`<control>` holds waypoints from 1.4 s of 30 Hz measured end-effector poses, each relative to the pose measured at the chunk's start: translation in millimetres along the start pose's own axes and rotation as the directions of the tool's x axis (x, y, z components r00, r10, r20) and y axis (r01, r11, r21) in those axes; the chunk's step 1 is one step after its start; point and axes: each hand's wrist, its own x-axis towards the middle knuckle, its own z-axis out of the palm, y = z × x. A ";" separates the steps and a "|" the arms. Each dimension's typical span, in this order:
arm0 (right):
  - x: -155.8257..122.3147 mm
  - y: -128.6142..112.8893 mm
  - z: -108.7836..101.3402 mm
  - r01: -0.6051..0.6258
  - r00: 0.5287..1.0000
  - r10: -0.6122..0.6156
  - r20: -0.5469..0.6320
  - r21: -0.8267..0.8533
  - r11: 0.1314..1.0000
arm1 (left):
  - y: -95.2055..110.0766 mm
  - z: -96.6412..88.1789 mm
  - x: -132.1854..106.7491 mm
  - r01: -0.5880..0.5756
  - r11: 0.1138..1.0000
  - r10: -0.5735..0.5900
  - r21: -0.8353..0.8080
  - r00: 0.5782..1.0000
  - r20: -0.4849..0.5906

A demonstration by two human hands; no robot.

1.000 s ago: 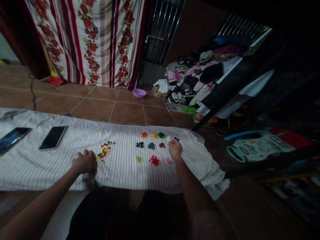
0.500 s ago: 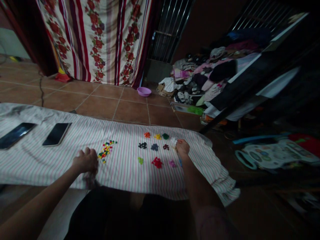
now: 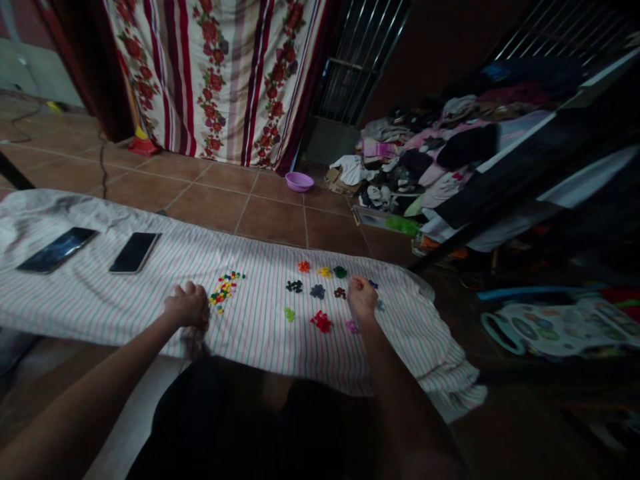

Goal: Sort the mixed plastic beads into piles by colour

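Note:
A striped cloth (image 3: 250,333) lies on the tiled floor in front of me. A mixed heap of small coloured beads (image 3: 224,289) sits on it. To its right are several small sorted piles, among them a red pile (image 3: 321,321), a green pile (image 3: 289,314) and a dark blue pile (image 3: 317,291). My left hand (image 3: 187,307) rests as a closed fist on the cloth just left of the mixed heap. My right hand (image 3: 362,297) is curled closed at the right end of the sorted piles, covering some of them. What it holds is hidden.
Two phones (image 3: 134,253) (image 3: 56,250) lie on the left part of the cloth. A purple bowl (image 3: 299,181) stands on the floor beyond. A pile of clothes (image 3: 410,167) and a dark bed frame are at the right, a toy board (image 3: 560,327) lower right. A floral curtain (image 3: 225,73) hangs behind.
The view has shifted, so everything sits further right and up. My right hand stays curled at the right end of the sorted piles; my left fist has kept its place by the mixed heap.

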 end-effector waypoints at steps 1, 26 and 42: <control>-5.0 -8.9 2.9 0.039 0.999 -0.040 0.015 0.031 0.999 | 0.7 -0.1 -0.2 0.009 1.000 -0.008 0.022 1.000 -0.007; -195.0 -173.0 123.3 0.438 0.721 -0.525 0.453 0.289 0.851 | 1.9 -0.3 -0.4 0.033 0.999 -0.032 0.026 0.999 -0.028; -205.2 -191.2 119.3 0.491 0.756 -0.424 0.498 -0.003 0.871 | 0.4 4.1 1.8 0.024 1.000 -0.023 0.008 0.998 -0.053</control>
